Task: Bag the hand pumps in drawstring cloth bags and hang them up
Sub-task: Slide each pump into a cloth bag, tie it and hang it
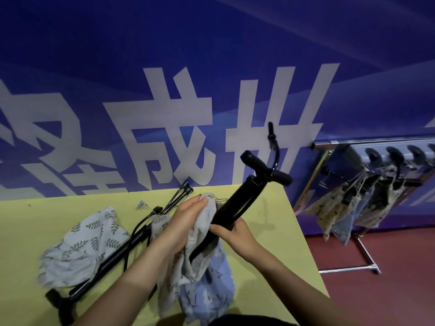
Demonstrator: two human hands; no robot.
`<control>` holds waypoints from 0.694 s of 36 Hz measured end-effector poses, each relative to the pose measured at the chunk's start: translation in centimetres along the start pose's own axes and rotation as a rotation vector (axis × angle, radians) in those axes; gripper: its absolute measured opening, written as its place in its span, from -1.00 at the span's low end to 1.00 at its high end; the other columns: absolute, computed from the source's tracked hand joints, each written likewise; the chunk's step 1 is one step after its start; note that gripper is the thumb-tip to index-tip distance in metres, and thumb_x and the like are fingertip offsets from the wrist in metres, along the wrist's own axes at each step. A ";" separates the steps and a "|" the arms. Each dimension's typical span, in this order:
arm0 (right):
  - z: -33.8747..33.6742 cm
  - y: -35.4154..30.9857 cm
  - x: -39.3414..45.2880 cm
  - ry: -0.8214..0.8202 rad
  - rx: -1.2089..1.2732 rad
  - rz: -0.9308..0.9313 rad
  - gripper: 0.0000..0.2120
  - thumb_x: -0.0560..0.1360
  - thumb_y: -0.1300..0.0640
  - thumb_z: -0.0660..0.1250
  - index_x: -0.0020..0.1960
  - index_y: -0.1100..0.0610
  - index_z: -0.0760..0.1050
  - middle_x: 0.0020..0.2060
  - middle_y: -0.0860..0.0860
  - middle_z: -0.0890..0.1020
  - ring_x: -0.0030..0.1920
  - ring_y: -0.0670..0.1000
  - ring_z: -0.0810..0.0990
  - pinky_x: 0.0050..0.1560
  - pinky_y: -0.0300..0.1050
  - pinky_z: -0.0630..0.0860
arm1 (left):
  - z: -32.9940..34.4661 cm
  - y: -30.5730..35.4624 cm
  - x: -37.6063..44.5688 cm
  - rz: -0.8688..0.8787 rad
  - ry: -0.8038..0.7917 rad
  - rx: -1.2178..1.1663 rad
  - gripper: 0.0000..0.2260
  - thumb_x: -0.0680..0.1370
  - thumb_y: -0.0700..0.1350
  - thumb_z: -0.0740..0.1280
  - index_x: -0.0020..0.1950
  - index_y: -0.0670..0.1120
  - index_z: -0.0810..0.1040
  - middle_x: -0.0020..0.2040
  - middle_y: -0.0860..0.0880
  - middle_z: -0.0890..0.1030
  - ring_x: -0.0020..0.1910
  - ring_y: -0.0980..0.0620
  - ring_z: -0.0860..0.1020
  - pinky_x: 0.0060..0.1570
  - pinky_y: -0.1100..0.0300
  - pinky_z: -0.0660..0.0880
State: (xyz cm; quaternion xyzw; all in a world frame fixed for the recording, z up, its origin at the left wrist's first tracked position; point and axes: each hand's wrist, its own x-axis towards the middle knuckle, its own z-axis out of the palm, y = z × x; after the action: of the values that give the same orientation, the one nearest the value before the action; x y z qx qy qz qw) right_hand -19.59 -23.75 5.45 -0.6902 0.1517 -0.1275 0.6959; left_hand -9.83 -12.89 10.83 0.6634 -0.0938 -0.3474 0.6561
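Observation:
A black hand pump (pixel 237 198) slants up to the right over the yellow table (pixel 270 215), its T-handle at the top and its hose curling above. Its lower end sits inside a grey cloth bag (pixel 188 262). My left hand (pixel 186 222) grips the bag's mouth beside the pump barrel. My right hand (pixel 233 231) grips the barrel just above the bag. A second black pump (pixel 113 255) lies on the table to the left, partly under a leaf-print bag (pixel 80 245). A blue bag (pixel 209 290) lies under the held one.
At the right stands a metal rack (pixel 353 269) on the red floor, with several bagged pumps (pixel 348 208) hanging from its hooks. A blue banner wall (pixel 164 90) runs behind the table. The table's right edge (pixel 306 243) slants down toward me.

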 end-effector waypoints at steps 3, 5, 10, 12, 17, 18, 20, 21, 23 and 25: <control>0.4 -0.3 0.0 -0.009 -0.007 -0.033 -0.94 0.52 0.26 0.38 -0.02 0.15 0.58 -0.12 0.00 0.68 -0.07 -0.14 0.64 -0.02 -0.21 0.54 | 0.2 0.1 -0.4 -0.019 0.022 -0.036 -0.86 0.62 -0.15 0.26 -0.06 -0.02 0.60 0.00 -0.06 0.66 0.02 0.03 0.61 0.19 0.13 0.45; 0.7 -0.3 0.2 -0.006 -0.057 -0.028 -0.92 0.51 0.16 0.40 0.01 0.10 0.58 -0.09 -0.04 0.69 -0.01 -0.10 0.65 0.02 -0.13 0.57 | 0.1 0.1 -0.5 -0.010 0.048 -0.034 -0.84 0.62 -0.14 0.25 -0.09 0.01 0.59 -0.04 -0.03 0.66 -0.03 0.08 0.60 0.13 0.17 0.46; 0.7 0.2 0.6 -0.020 -0.273 -0.018 -0.70 0.48 -0.08 0.39 0.12 0.07 0.56 -0.10 -0.14 0.66 -0.06 -0.22 0.61 -0.06 -0.26 0.49 | -0.5 0.1 -0.2 -0.019 0.069 -0.087 -0.86 0.61 -0.14 0.26 -0.05 0.03 0.60 -0.04 0.05 0.65 0.00 0.11 0.60 0.16 0.17 0.45; 0.7 0.2 0.6 -0.014 -0.323 -0.045 -0.65 0.48 -0.12 0.37 0.18 0.04 0.53 -0.08 -0.20 0.64 -0.05 -0.28 0.59 -0.06 -0.31 0.48 | -0.7 0.1 0.0 -0.027 0.086 -0.114 -0.84 0.61 -0.15 0.25 -0.06 -0.02 0.62 -0.08 0.00 0.67 -0.02 0.05 0.61 0.11 0.16 0.46; 1.3 -0.8 1.0 0.062 -0.241 -0.100 -0.94 0.51 0.02 0.40 -0.02 -0.09 0.55 -0.19 -0.27 0.64 -0.08 -0.22 0.61 -0.09 -0.32 0.47 | -1.4 -0.1 0.1 -0.048 0.186 -0.074 -0.83 0.62 -0.15 0.24 -0.05 -0.09 0.62 -0.07 -0.10 0.67 -0.01 -0.03 0.62 0.02 0.16 0.49; 1.4 -1.1 1.1 0.088 -0.208 -0.129 -0.92 0.51 0.08 0.40 -0.07 -0.11 0.56 -0.19 -0.23 0.66 -0.09 -0.19 0.62 -0.09 -0.29 0.49 | -1.6 -0.2 -0.1 -0.062 0.197 -0.064 -0.82 0.62 -0.14 0.24 -0.03 -0.12 0.62 -0.07 -0.13 0.67 -0.01 -0.06 0.62 0.02 0.14 0.50; 1.6 -1.6 1.3 0.133 -0.136 -0.170 -0.86 0.52 0.15 0.40 -0.12 -0.09 0.59 -0.20 -0.13 0.68 -0.10 -0.13 0.65 -0.07 -0.21 0.54 | -1.8 -0.5 -0.1 -0.099 0.192 -0.070 -0.79 0.62 -0.13 0.24 0.03 -0.19 0.63 -0.02 -0.21 0.68 0.03 -0.11 0.63 0.12 0.02 0.52; 1.8 -1.9 1.4 0.147 -0.104 -0.177 -0.86 0.52 0.17 0.39 -0.12 -0.07 0.60 -0.20 -0.11 0.68 -0.09 -0.11 0.65 -0.06 -0.19 0.55 | -1.8 -0.5 -0.2 -0.119 0.178 -0.096 -0.77 0.62 -0.11 0.23 0.05 -0.20 0.64 0.00 -0.22 0.68 0.03 -0.10 0.64 0.13 0.02 0.52; 2.1 -1.7 1.7 0.145 -0.086 -0.169 -0.87 0.53 0.19 0.38 -0.10 -0.03 0.60 -0.19 -0.12 0.69 -0.06 -0.09 0.66 -0.03 -0.19 0.55 | -1.6 -0.2 -0.4 -0.186 0.104 -0.186 -0.71 0.64 -0.08 0.18 0.10 -0.21 0.63 0.05 -0.20 0.67 0.04 -0.04 0.65 0.12 0.09 0.50; 2.6 -1.3 1.6 0.112 -0.091 -0.129 -0.94 0.54 0.17 0.37 -0.10 0.05 0.60 -0.18 -0.05 0.69 -0.08 -0.08 0.66 -0.06 -0.17 0.55 | -1.2 0.4 -0.6 -0.236 0.036 -0.292 -0.64 0.66 -0.05 0.13 0.28 -0.25 0.53 0.22 -0.19 0.60 0.23 -0.06 0.55 0.33 0.07 0.38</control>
State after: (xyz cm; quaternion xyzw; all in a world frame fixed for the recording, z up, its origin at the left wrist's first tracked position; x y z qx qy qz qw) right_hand -17.03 -21.99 6.66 -0.7213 0.1513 -0.2036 0.6445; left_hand -9.38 -11.62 11.29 0.5735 0.0477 -0.4198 0.7018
